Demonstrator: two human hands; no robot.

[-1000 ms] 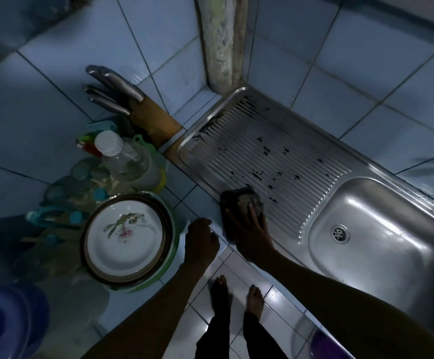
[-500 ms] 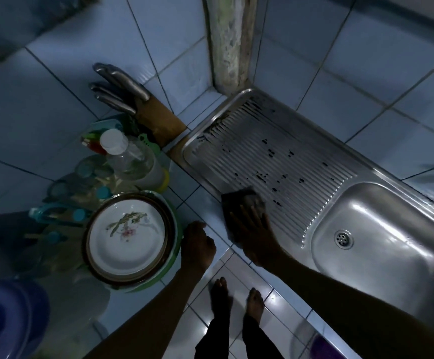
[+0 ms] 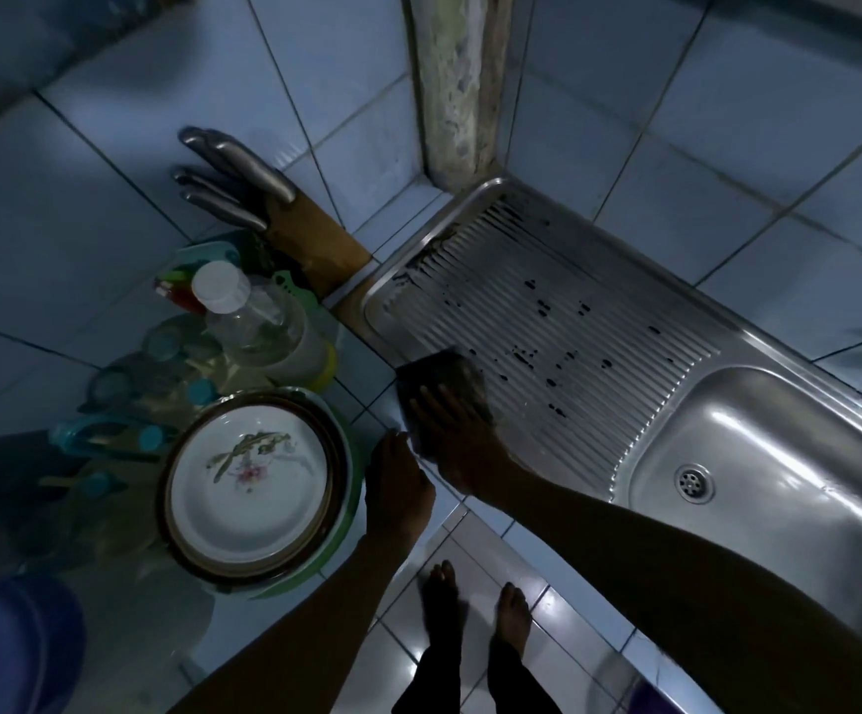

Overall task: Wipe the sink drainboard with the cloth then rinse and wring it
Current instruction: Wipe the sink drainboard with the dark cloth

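A steel ribbed drainboard runs from the wall corner down to the sink basin. Dark specks of dirt dot its ridges. A dark cloth lies flat on the drainboard's near left edge. My right hand presses down on the cloth with straight fingers. My left hand rests on the tiled counter edge just left of the cloth, its fingers curled under and holding nothing.
A stack of plates in a green basin sits to the left. Behind it stand a clear bottle, plastic containers and a knife block. A pillar fills the wall corner. My bare feet stand on the floor below.
My right hand has slid the cloth a little toward the drainboard's left edge, nearer my left hand. The left hand has stayed on the counter edge.
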